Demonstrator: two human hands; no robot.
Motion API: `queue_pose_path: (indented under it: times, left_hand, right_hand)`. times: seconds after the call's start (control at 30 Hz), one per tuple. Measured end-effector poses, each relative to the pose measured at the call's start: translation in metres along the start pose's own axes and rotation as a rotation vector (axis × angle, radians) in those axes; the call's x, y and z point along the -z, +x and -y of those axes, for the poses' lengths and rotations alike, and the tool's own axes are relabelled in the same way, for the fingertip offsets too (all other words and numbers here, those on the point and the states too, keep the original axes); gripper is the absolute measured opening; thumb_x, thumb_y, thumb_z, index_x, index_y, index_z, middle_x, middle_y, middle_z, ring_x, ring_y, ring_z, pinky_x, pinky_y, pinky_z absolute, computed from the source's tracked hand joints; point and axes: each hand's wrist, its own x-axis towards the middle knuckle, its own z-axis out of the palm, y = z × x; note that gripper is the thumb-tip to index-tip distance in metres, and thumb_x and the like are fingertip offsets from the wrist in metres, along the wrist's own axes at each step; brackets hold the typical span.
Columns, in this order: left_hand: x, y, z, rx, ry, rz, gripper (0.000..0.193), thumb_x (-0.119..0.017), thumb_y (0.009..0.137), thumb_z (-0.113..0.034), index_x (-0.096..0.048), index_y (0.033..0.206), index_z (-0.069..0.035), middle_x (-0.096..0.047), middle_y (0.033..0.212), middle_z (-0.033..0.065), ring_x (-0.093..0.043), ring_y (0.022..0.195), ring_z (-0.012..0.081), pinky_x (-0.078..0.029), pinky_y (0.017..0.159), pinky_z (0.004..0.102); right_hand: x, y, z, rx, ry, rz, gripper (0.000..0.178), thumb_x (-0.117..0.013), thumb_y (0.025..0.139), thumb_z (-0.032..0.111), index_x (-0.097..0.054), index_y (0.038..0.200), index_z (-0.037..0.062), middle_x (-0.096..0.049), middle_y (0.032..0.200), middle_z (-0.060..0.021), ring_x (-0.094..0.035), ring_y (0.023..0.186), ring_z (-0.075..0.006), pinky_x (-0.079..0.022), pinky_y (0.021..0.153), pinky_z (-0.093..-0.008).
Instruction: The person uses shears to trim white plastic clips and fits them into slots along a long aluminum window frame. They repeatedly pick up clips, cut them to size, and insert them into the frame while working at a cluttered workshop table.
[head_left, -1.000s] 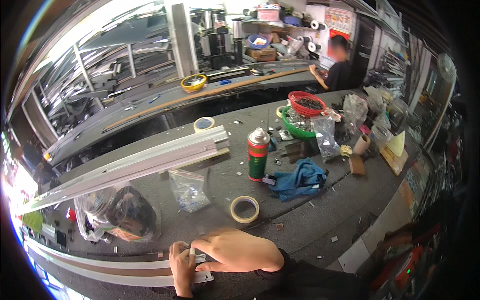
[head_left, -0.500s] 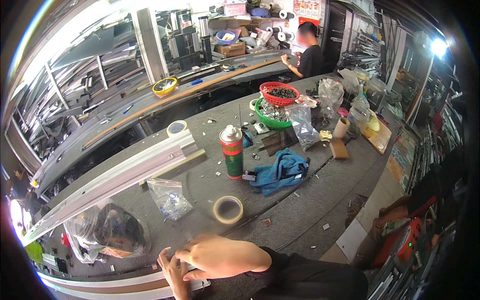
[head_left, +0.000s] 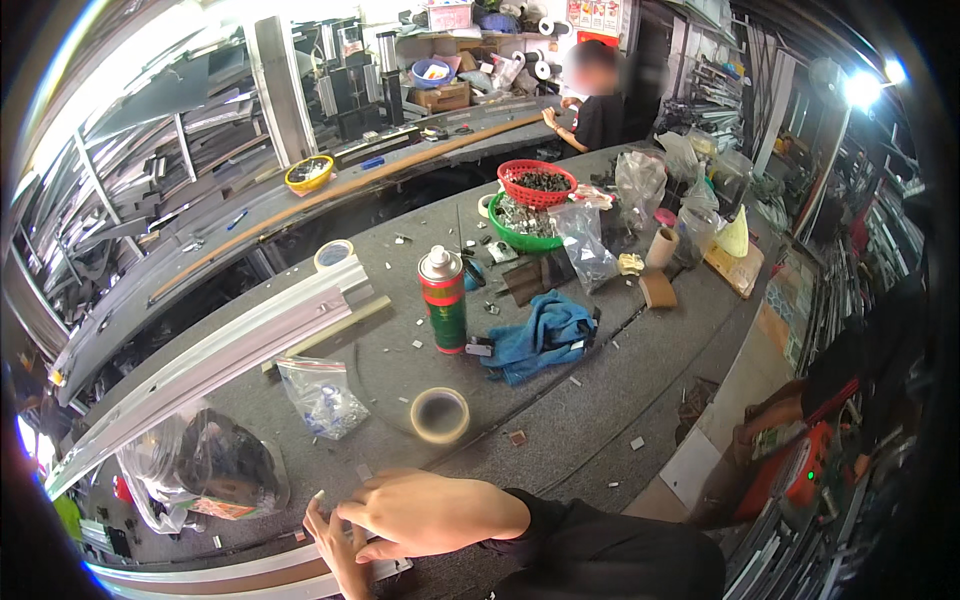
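Nearly crosswise, the brown-striped profile (head_left: 262, 577)

Left hand (head_left: 336, 552) and right hand (head_left: 420, 510) meet over a strip (head_left: 250, 577), near left; beyond, a can (head_left: 443, 308) stands left of a cloth (head_left: 543, 338), a co-worker (head_left: 598, 122) at the far bench (head_left: 135, 288).

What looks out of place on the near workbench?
A brown chip and a white chip look stray right of the masking-tape roll, not gathered like the small parts in the green basket. The blue cloth is crumpled beside the spray can.
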Motion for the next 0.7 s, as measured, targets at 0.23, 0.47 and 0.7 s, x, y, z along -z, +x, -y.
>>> queue_pose_path:
  times: [0.23,0.47,0.7]
  left_hand:
    - [-0.009,-0.004,0.020,-0.025,-0.053,-0.012,0.022,-0.068,0.075,-0.012,-0.068,0.095,-0.002,-0.049,0.137,0.0216,-0.046,0.123,0.0423,-0.044,0.099,0.0521]
    - [-0.012,-0.004,0.027,-0.026,-0.012,0.014,0.022,-0.071,0.076,-0.015,-0.069,0.094,-0.004,-0.048,0.138,0.0214,-0.045,0.123,0.0429,-0.043,0.100,0.0500]
    - [-0.008,-0.005,0.020,0.001,-0.035,0.007,0.021,-0.071,0.076,-0.014,-0.069,0.096,-0.007,-0.048,0.138,0.0177,-0.044,0.123,0.0420,-0.046,0.096,0.0493]
  right_hand:
    - [-0.002,0.004,0.006,-0.007,0.017,0.048,0.044,-0.066,0.095,0.035,-0.056,0.116,-0.0029,-0.066,0.093,-0.0194,-0.064,0.094,-0.0393,-0.049,0.083,-0.0470]
    - [-0.004,0.008,0.007,-0.042,0.010,0.120,0.045,-0.066,0.095,0.034,-0.055,0.119,-0.0022,-0.067,0.094,-0.0186,-0.064,0.096,-0.0385,-0.049,0.084,-0.0460]
    - [-0.012,0.014,0.003,-0.044,0.009,0.143,0.040,-0.066,0.095,0.032,-0.055,0.113,-0.0019,-0.068,0.096,-0.0180,-0.063,0.096,-0.0396,-0.048,0.085,-0.0477]
